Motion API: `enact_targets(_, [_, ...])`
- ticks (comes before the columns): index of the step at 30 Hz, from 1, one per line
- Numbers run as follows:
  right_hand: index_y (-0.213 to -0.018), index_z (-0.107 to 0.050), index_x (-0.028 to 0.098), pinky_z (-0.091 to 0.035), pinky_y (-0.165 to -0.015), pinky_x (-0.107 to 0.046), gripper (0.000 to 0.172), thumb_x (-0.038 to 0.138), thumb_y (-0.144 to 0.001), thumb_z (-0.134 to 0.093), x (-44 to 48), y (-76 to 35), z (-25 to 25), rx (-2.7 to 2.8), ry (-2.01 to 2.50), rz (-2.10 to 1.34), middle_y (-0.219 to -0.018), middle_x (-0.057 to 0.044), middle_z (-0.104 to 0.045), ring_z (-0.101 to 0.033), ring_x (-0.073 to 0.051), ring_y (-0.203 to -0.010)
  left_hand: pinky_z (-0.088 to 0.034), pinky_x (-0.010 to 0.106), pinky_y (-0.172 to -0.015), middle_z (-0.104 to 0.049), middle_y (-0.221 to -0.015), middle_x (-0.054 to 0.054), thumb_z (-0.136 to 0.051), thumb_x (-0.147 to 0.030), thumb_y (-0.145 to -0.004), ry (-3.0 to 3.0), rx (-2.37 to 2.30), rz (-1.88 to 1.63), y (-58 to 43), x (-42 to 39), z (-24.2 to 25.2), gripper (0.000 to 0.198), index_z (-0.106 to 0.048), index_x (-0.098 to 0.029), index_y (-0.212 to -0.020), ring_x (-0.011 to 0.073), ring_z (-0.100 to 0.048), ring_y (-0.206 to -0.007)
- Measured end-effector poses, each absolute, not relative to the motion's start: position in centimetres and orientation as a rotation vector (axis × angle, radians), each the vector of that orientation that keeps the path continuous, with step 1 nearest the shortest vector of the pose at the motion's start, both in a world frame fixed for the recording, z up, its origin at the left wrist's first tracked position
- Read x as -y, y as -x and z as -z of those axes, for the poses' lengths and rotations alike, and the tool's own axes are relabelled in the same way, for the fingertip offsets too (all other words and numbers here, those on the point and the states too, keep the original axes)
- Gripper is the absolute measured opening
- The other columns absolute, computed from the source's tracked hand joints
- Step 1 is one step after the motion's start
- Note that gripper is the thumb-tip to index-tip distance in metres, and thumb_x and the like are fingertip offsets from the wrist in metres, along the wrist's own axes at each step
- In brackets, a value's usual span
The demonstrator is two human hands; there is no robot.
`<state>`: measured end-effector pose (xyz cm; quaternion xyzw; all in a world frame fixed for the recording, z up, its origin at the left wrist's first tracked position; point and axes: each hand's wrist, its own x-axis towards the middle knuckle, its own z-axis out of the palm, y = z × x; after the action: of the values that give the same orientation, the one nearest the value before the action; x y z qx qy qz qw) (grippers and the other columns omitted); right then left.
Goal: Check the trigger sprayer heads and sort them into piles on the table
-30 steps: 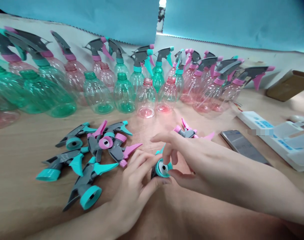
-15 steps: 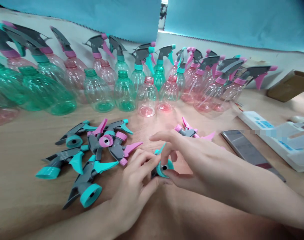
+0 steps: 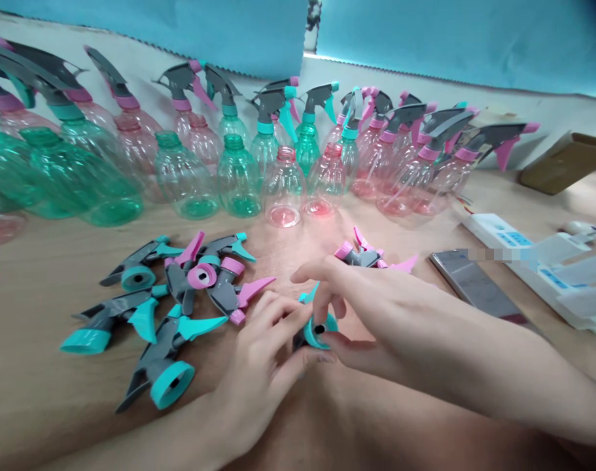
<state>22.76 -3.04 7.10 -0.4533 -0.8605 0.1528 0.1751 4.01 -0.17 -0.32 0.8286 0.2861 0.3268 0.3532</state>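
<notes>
Low over the table, my left hand (image 3: 263,350) is closed round a grey trigger spray head with a teal collar (image 3: 316,335), whose open end faces up and right. My right hand (image 3: 361,304) reaches in from the right, its thumb and a bent finger on the collar at the opening, the index finger stretched above. Whether something small is between those fingertips is hidden. The spray head's grey body is mostly covered by my left fingers. Left of my hands lie several loose spray heads (image 3: 163,353) with teal or pink parts. Beyond my right hand lie more pink-and-grey heads (image 3: 361,255).
Along the back stand green open-necked bottles (image 3: 239,183), pink open-necked bottles (image 3: 284,190) and bottles fitted with spray heads (image 3: 428,176). At the right are a phone (image 3: 474,288), a white plastic strip (image 3: 518,261) and a brown box (image 3: 565,163). Blue cloth (image 3: 464,39) hangs behind.
The view has shifted slightly, so the bottles and loose heads sit a little further left. Both hands keep nearly the same pose on the spray head.
</notes>
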Motion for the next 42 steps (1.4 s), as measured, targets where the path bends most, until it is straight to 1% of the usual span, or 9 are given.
enact_targets(6, [-0.108,-0.047,0.024,-0.037,-0.058,-0.026,0.03,0.012,-0.08,-0.05,3.2,-22.7,-7.1,2.461,1.31,-0.408,-0.093,-0.002,-0.062,-0.056,-0.015,-0.073,-0.042,0.029,-0.078,-0.053,-0.091,-0.001,-0.058,-0.008,-0.085,-2.122,-0.761,-0.846,-4.2,0.1,0.2,0.016,-0.058,-0.022,-0.092,0.0173,-0.049,-0.088])
enact_targets(15, [-0.094,-0.042,0.023,-0.023,-0.05,-0.026,0.031,0.0,-0.074,-0.048,3.2,-23.1,-6.7,2.522,1.28,-0.249,-0.077,0.004,-0.047,-0.044,-0.012,-0.062,-0.042,0.031,-0.082,-0.055,-0.092,-0.001,-0.065,-0.012,-0.082,-2.112,-0.844,-0.847,-4.2,0.1,0.4,0.019,-0.061,-0.024,-0.097,0.0167,-0.051,-0.085])
enact_targets(19, [-0.095,-0.043,0.023,-0.026,-0.052,-0.025,0.027,0.003,-0.077,-0.048,3.1,-22.8,-6.6,2.492,1.245,-0.294,-0.081,0.003,-0.051,-0.047,-0.012,-0.064,-0.044,0.03,-0.076,-0.055,-0.087,-0.001,-0.065,-0.016,-0.082,-2.098,-0.858,-0.86,-4.4,0.1,0.1,0.009,-0.062,-0.022,-0.088,0.0171,-0.051,-0.082])
enact_targets(22, [-0.102,-0.044,0.023,-0.032,-0.055,-0.023,0.029,0.009,-0.079,-0.054,2.9,-23.2,-7.2,2.458,1.26,-0.468,-0.086,0.003,-0.056,-0.052,-0.011,-0.07,-0.045,0.028,-0.072,-0.056,-0.086,0.0,-0.066,-0.017,-0.081,-2.101,-0.844,-0.86,-4.4,0.2,-0.2,0.007,-0.063,-0.021,-0.086,0.0171,-0.051,-0.081])
enact_targets(26, [-0.099,-0.048,0.022,-0.037,-0.056,-0.021,0.023,0.019,-0.08,-0.061,2.3,-23.6,-7.9,2.449,1.303,-0.692,-0.088,0.003,-0.061,-0.055,-0.011,-0.073,-0.044,0.027,-0.07,-0.058,-0.088,0.0,-0.067,-0.018,-0.081,-2.137,-0.821,-0.871,-4.4,0.3,-0.2,0.015,-0.065,-0.023,-0.095,0.0171,-0.051,-0.081])
enact_targets(30, [-0.095,-0.05,0.02,-0.036,-0.055,-0.022,0.017,0.023,-0.081,-0.059,2.0,-23.2,-7.6,2.478,1.339,-0.573,-0.083,0.002,-0.063,-0.055,-0.012,-0.07,-0.045,0.028,-0.068,-0.06,-0.089,0.002,-0.065,-0.019,-0.082,-2.17,-0.855,-0.928,-4.4,0.3,0.0,0.018,-0.065,-0.023,-0.1,0.018,-0.052,-0.081])
enact_targets(36, [-0.095,-0.052,0.022,-0.035,-0.054,-0.022,0.013,0.021,-0.083,-0.059,2.9,-22.9,-8.2,2.495,1.346,-0.459,-0.083,0.003,-0.064,-0.058,-0.012,-0.073,-0.045,0.034,-0.084,-0.063,-0.092,0.003,-0.064,-0.02,-0.084,-2.344,-0.768,-1.024,-3.8,0.9,-0.7,0.018,-0.063,-0.019,-0.102,0.0186,-0.052,-0.087])
enact_targets(39, [-0.093,-0.055,0.024,-0.037,-0.053,-0.021,0.01,0.03,-0.086,-0.057,3.4,-23.3,-9.3,2.481,1.246,-0.514,-0.079,0.004,-0.063,-0.057,-0.011,-0.068,-0.042,0.036,-0.086,-0.066,-0.098,0.003,-0.063,-0.022,-0.086,-2.531,-0.747,-1.037,-2.6,1.1,-1.9,0.028,-0.059,-0.021,-0.113,0.0201,-0.051,-0.091])
enact_targets(42, [-0.094,-0.058,0.027,-0.039,-0.052,-0.021,0.009,0.029,-0.086,-0.057,3.8,-23.8,-10.3,2.408,1.28,-0.416,-0.081,0.005,-0.065,-0.058,-0.01,-0.065,-0.039,0.039,-0.084,-0.067,-0.102,0.002,-0.06,-0.025,-0.087,-2.694,-0.945,-1.092,-0.5,0.4,-3.3,0.034,-0.056,-0.026,-0.121,0.0234,-0.05,-0.094])
